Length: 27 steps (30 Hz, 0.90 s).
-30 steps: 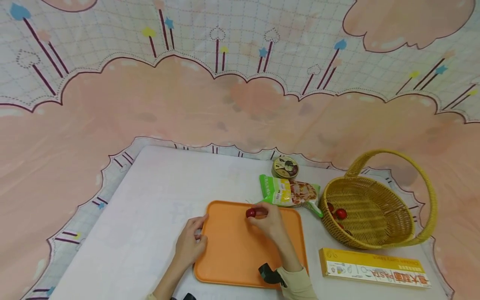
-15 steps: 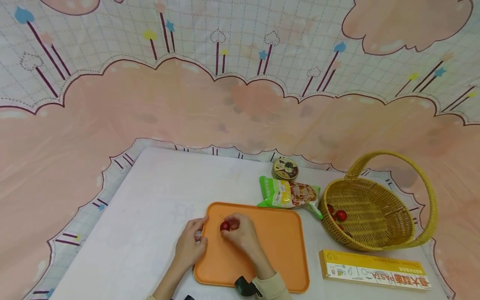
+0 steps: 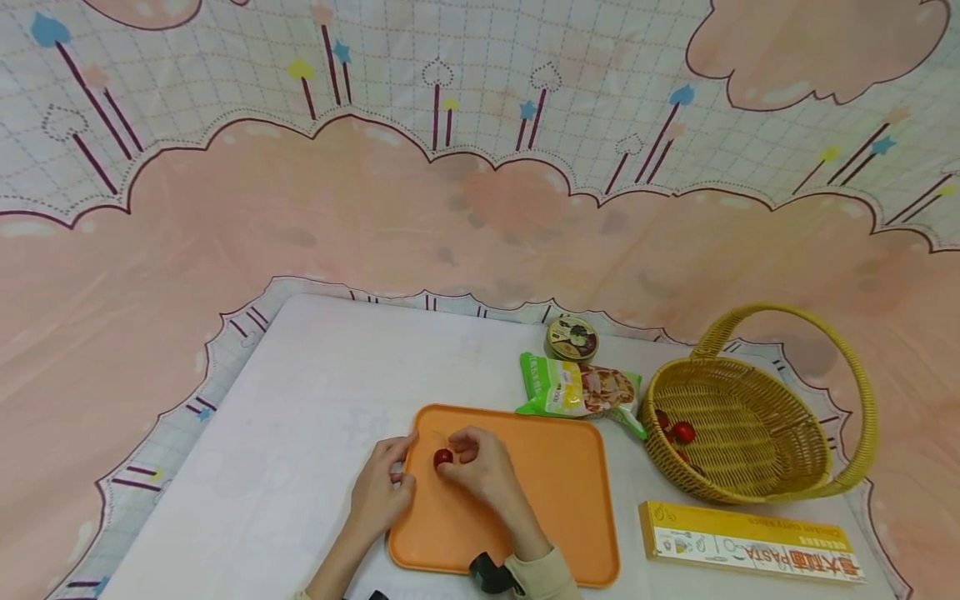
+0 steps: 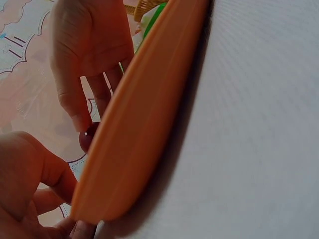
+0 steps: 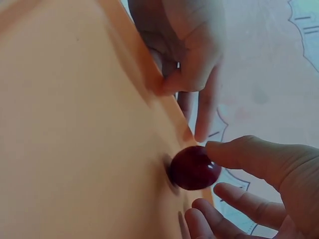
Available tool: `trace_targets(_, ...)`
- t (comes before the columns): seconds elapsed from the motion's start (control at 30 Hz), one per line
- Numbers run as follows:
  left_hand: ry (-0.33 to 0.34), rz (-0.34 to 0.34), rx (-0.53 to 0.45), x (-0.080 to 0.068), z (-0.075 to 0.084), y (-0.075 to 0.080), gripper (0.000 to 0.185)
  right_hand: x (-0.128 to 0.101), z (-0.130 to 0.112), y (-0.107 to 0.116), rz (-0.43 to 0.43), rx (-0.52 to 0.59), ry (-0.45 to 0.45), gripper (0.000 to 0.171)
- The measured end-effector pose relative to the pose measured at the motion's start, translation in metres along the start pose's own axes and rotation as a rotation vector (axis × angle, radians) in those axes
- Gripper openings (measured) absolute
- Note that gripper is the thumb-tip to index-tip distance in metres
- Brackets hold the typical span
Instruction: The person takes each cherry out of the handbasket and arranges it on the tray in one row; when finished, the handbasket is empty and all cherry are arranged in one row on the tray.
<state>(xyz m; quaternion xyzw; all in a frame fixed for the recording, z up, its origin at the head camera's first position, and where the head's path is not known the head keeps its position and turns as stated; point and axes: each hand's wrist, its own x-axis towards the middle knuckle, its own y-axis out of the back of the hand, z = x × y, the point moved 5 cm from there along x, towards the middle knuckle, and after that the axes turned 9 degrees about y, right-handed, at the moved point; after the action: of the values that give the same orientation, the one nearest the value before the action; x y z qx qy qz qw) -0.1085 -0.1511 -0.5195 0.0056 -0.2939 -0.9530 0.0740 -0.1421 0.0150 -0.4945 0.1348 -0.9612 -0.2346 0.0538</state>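
A dark red cherry (image 3: 442, 457) lies on the left part of the orange tray (image 3: 555, 483). My right hand (image 3: 486, 471) is over the tray, its thumb tip touching the cherry. In the right wrist view, the fingers (image 5: 249, 204) of that hand are spread below the cherry (image 5: 195, 168), apart from it. At the tray's left edge my left hand (image 3: 380, 492) holds the rim, the thumb at the rim and other fingers against the outer side. Part of that grip is hidden by the tray (image 4: 144, 124) in the left wrist view.
A yellow wicker basket (image 3: 738, 400) with several red fruits (image 3: 683, 432) stands at the right. In front of it lies a pasta box (image 3: 750, 542). Behind the tray are a green food packet (image 3: 581, 387) and a round tin (image 3: 572, 338). The table (image 3: 300, 400) is white.
My right hand has carried the cherry leftward across the tray and set it down; its fingers have opened off it. The left hand stays at the tray edge.
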Motion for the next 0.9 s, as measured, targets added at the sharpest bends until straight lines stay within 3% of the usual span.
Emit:
trace_targets(0.2, 0.036, -0.012, -0.01, 0.0, -0.001, 0.0, 0.057, 0.0, 0.001, 0.008, 0.009, 0.024, -0.009, 0.033)
trace_targets(0.4, -0.006, 0.014, -0.024, 0.0, 0.0, 0.001, 0.057, 0.001, 0.002, 0.035, 0.065, 0.043, 0.008, 0.032)
trace_targets(0.63, 0.014, 0.007, -0.021, 0.001, -0.001, 0.0, 0.056, 0.002, 0.01, 0.087, 0.175, 0.043, 0.021, 0.028)
trace_targets(0.9, 0.016, 0.006, -0.023, 0.001, -0.002, -0.001, 0.056, -0.011, 0.023, 0.169, 0.288, -0.09, -0.071, 0.03)
